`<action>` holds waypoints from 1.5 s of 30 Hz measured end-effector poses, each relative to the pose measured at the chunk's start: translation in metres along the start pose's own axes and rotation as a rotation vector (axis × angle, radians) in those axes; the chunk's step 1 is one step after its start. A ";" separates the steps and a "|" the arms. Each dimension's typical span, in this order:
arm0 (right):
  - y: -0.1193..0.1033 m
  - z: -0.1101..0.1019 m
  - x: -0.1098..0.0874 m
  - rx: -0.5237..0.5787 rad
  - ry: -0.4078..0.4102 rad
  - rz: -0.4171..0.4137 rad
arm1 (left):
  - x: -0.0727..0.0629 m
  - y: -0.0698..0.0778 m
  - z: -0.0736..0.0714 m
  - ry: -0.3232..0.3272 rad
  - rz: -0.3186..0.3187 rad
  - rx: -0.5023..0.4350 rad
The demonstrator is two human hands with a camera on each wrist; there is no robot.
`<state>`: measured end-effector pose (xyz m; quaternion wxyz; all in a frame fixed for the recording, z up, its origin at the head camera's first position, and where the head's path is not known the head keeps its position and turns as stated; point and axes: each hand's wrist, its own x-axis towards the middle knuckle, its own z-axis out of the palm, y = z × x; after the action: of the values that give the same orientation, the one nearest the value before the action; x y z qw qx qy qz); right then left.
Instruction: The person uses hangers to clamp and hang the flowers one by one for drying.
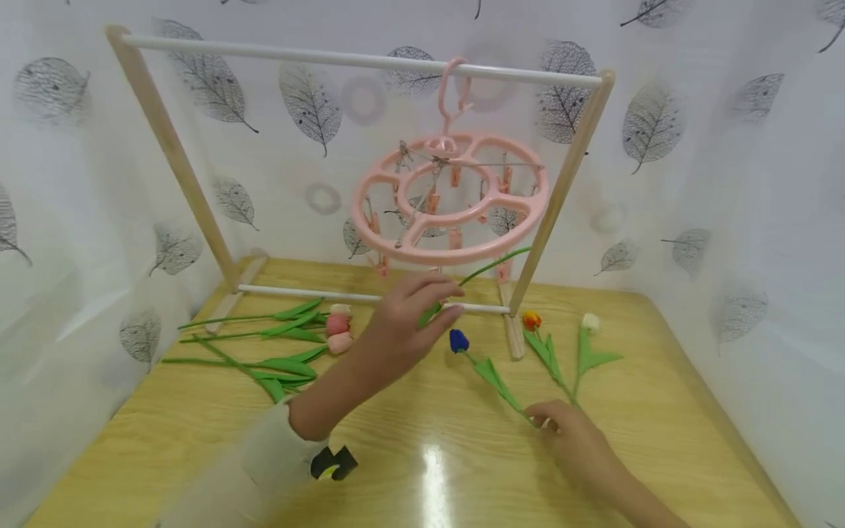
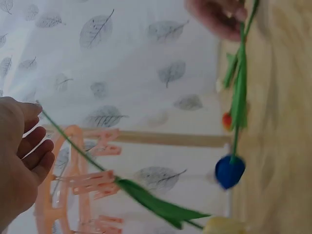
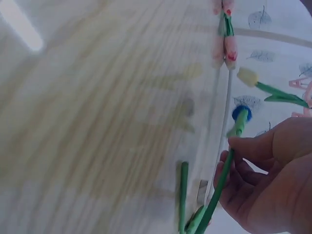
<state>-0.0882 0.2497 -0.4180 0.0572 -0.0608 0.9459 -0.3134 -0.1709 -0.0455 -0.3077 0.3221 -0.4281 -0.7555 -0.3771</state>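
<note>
My left hand (image 1: 412,319) is raised below the pink round clothes hanger (image 1: 449,220), thumb and fingers apart. Beside it a pale yellow tulip (image 2: 222,225) slants in the air, its green stem crossing a peach clothespin (image 2: 92,181). Whether that clothespin bites the stem I cannot tell. Seen from the left wrist, the stem's end lines up with the left fingertips, with no grip visible. Low on the right, my right hand (image 1: 574,440) pinches the stem of a blue tulip (image 1: 458,341) between thumb and fingers. The blue bloom points away from me, towards the rack.
A rack with wooden side posts (image 1: 178,161) and a white top rail (image 1: 297,53) carries the hanger. Several pink and pale tulips (image 1: 339,330) lie on the wooden table (image 1: 396,455) at left. An orange-red tulip (image 1: 532,320) and a white tulip (image 1: 590,323) lie at right.
</note>
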 end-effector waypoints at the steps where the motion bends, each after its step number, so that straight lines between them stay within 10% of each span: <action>1: -0.002 0.001 0.001 -0.016 -0.009 -0.017 | -0.009 0.003 0.006 -0.034 -0.047 -0.052; 8: -0.019 -0.001 0.013 0.004 -0.079 -0.203 | -0.051 0.006 0.036 -0.351 -0.453 -0.396; 15: -0.047 -0.010 0.023 0.007 -0.061 -0.329 | -0.061 -0.003 0.046 -0.522 -0.614 -0.510; 37: -0.090 -0.034 0.041 -0.022 0.035 -0.408 | -0.053 -0.023 0.048 -0.614 -0.596 -0.596; 45: -0.114 -0.058 0.021 0.023 0.474 -1.028 | -0.045 -0.016 0.026 -0.606 -0.529 -0.655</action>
<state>-0.1088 0.1899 -0.3047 -0.3162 -0.4411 0.7781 -0.3161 -0.1705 -0.0468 -0.3619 -0.1681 -0.3909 -0.7397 -0.5214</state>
